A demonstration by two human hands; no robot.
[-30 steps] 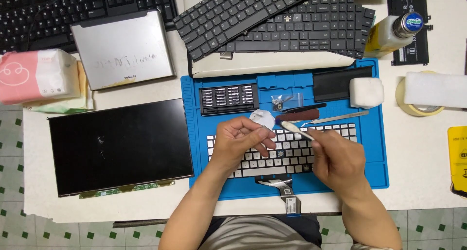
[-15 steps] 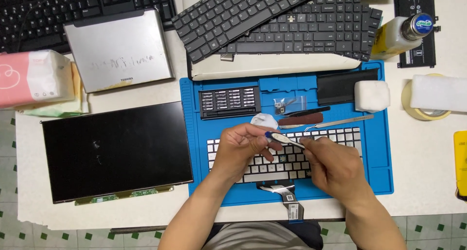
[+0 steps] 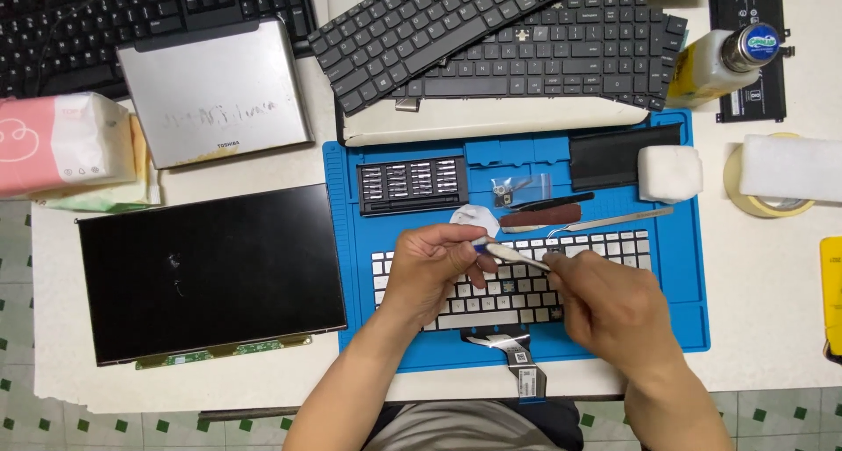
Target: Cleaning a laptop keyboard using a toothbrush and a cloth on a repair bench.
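A slim white tool (image 3: 517,257) with a dark blue tip is pinched between both hands above a silver-white laptop keyboard (image 3: 526,284), which lies flat near the front edge of a blue rubbery work mat (image 3: 675,319). The left hand (image 3: 434,262) is curled closed around the tool's blue end; the right hand (image 3: 614,306) is closed on its other end, covering the keyboard's right portion. A flat ribbon cable (image 3: 517,363) trails from the keyboard over the mat's front edge.

Just behind the hands sit a small white scrap (image 3: 469,216), metal tweezers (image 3: 614,220), a dark reddish stick (image 3: 539,216) and a clear bag of small parts (image 3: 517,188). A black tray of screwdriver bits (image 3: 412,186) fills the mat's rear left; a white foam block (image 3: 669,173) sits at rear right.

Left of the mat, touching its edge, a glossy black display panel (image 3: 210,271) lies flat. Bare white tabletop (image 3: 772,311) opens to the mat's right. Farther back are two overlapping black keyboards (image 3: 491,39), a scuffed silver laptop lid (image 3: 215,91), a pink tissue pack (image 3: 57,144), a white bottle (image 3: 724,60) and a tape roll (image 3: 763,201).
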